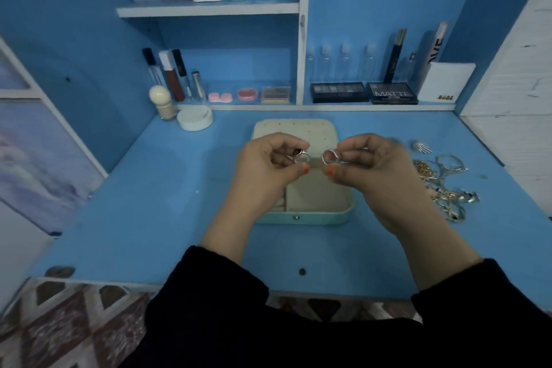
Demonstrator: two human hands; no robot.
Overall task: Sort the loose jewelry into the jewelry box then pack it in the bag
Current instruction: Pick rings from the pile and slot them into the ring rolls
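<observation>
Both hands are up over the open jewelry box [298, 216]: mint shell, cream lining, lid [294, 128] swung open to the rear, sitting mid blue tabletop [149, 203]. Left hand [263, 167]: fingers [277, 143] curled, thumb and forefinger pinching a silver ring [302, 156]. There may be more than 1 piece in that pinch, can't tell. Right hand [376, 167]: same posture, pinching a second silver ring [329, 156] by the band, opening toward the camera. The 2 rings are near each other, not touching, above the box's rear half. Loose jewelry pile [442, 179], tangled gold and silver chains, lies on the tabletop right of the box, just beside the right hand. A silver shell-shaped piece [421, 146] sits behind the pile, apart from it. White round jar [194, 118] at back left; 2 eyeshadow palettes [339, 92] on the lower shelf [379, 107].
</observation>
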